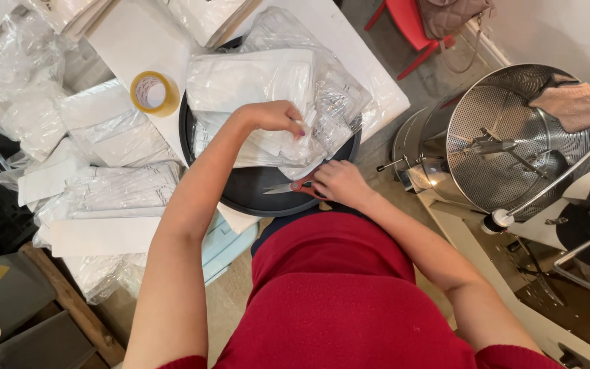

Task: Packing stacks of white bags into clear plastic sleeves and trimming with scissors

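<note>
Red-handled scissors [296, 186], one pair, long axis roughly 3-to-9 o'clock, blades toward 9; right hand [339, 183] closed on handles; left hand [276, 117] seemingly gripping clear packets [268, 92].

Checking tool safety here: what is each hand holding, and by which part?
Right hand grips the scissors by their red handles. Left hand presses on the stack of white bags; no clear grasp.

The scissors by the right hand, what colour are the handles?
Red-orange handles on the scissors, with silver blades, under the right hand. The head view shows it best.
</note>
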